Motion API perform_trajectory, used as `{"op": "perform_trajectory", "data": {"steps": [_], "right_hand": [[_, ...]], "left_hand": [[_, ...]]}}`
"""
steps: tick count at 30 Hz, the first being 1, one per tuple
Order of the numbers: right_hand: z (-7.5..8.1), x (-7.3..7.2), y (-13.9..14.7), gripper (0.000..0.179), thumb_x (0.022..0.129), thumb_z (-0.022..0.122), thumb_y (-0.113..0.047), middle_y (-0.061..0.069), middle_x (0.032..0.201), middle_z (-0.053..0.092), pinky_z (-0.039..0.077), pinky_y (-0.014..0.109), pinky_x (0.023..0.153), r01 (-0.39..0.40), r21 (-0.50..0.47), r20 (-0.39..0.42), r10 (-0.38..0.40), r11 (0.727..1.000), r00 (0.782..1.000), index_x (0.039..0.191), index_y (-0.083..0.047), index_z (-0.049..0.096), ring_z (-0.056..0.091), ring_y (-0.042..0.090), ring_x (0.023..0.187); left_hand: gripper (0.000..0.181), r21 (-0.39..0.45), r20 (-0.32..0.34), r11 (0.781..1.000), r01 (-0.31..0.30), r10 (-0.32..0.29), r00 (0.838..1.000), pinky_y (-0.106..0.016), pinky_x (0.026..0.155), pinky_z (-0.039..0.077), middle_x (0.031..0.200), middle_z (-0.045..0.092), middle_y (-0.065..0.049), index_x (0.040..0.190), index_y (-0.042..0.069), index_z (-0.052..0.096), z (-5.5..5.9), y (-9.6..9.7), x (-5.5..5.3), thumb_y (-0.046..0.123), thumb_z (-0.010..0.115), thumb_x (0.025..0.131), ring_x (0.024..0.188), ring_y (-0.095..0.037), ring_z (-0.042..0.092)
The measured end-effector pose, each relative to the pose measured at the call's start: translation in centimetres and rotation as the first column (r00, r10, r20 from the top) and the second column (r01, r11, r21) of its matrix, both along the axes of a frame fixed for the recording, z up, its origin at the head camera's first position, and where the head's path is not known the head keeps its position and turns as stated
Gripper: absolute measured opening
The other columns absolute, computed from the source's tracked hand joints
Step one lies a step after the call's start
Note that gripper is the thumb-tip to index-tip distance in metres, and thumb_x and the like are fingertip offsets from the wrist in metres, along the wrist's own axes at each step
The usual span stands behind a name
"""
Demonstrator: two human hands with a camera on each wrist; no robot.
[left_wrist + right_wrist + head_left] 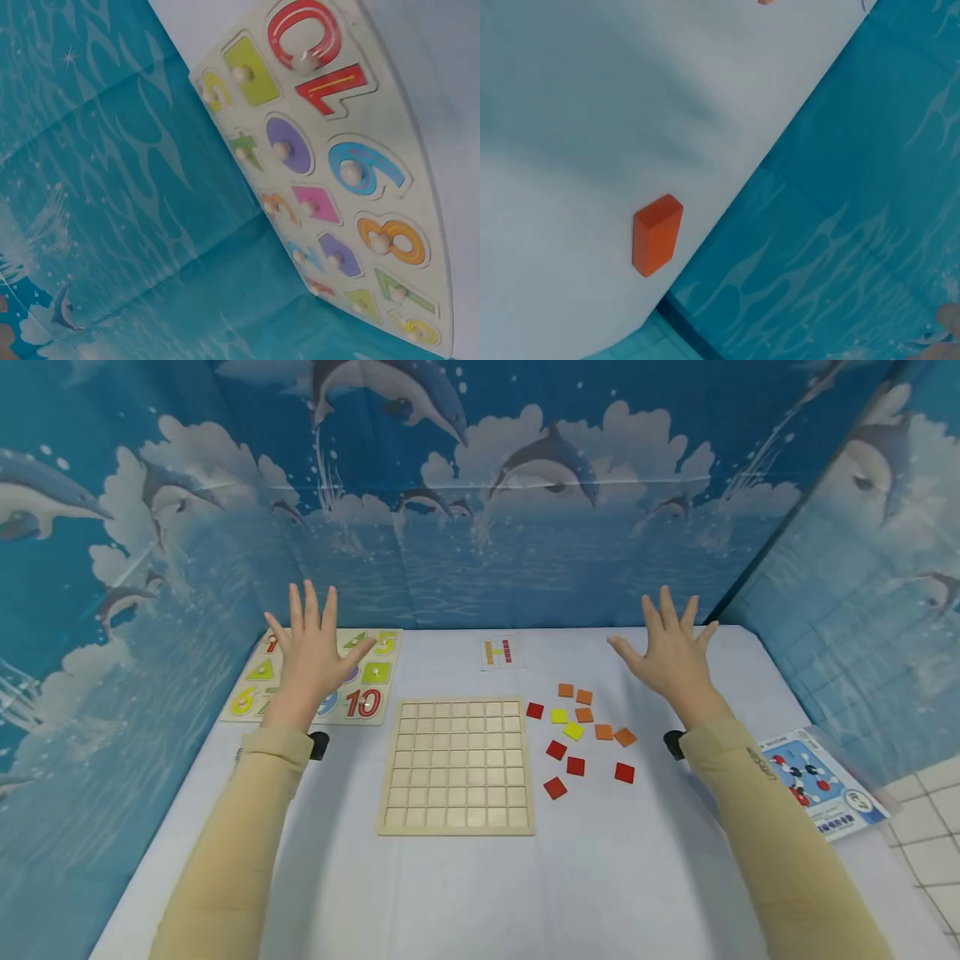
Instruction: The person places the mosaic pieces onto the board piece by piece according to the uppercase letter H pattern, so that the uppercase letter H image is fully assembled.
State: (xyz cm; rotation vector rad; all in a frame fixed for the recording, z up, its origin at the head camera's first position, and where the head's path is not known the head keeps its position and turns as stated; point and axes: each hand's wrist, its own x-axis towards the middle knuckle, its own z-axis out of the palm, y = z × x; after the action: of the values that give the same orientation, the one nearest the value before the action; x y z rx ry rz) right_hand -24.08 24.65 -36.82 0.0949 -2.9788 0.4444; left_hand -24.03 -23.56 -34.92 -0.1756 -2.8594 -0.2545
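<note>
Both hands are raised above the table with fingers spread, holding nothing. My left hand (309, 652) hovers over a number-and-shape puzzle board (385, 689), whose knobbed pieces fill the left wrist view. Over the back right of the table is my right hand (670, 656). An orange block (658, 236) shows in the right wrist view. Between the hands lies a wooden grid board (453, 831) with bare squares. Beside it are scattered several red tiles (575, 766), two yellow tiles (573, 731) and several orange tiles (603, 732).
A small card (501, 652) with a coloured block pattern lies at the table's back edge. At the right edge sits a packet (806, 777) with a molecule picture, partly behind the right sleeve. Dolphin-print curtains (480, 568) surround the white table (465, 902).
</note>
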Motion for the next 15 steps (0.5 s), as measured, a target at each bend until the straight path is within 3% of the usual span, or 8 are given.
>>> {"op": "perform_trajectory", "data": {"steps": [6, 15], "right_hand": [[-1.0, 1.4, -0.2, 0.090, 0.096, 0.052, -0.055, 0.026, 0.163, -0.001, -0.011, 0.081, 0.107, -0.021, -0.001, 0.013, 0.021, 1.000, 1.000, 0.157, -0.002, 0.014, -0.015, 0.056, 0.145], [-3.5, 3.5, -0.9, 0.088, 0.095, 0.055, -0.053, 0.025, 0.164, 0.003, -0.009, 0.081, 0.108, -0.055, -0.029, 0.037, 0.056, 0.998, 0.998, 0.156, -0.001, 0.018, -0.010, 0.057, 0.145]], "left_hand": [[0.096, 0.045, 0.020, 0.997, 0.069, -0.070, 0.997, -0.076, 0.112, -0.014, 0.165, -0.010, -0.019, 0.160, 0.012, 0.004, -1.6, 0.5, 1.5, 0.060, 0.054, 0.094, 0.151, -0.037, -0.019], [0.091, 0.102, 0.056, 0.987, 0.121, -0.127, 0.990, -0.074, 0.115, -0.008, 0.166, -0.004, -0.019, 0.159, 0.009, 0.015, -4.2, 0.0, 4.3, 0.052, 0.061, 0.093, 0.152, -0.037, -0.015]]}}
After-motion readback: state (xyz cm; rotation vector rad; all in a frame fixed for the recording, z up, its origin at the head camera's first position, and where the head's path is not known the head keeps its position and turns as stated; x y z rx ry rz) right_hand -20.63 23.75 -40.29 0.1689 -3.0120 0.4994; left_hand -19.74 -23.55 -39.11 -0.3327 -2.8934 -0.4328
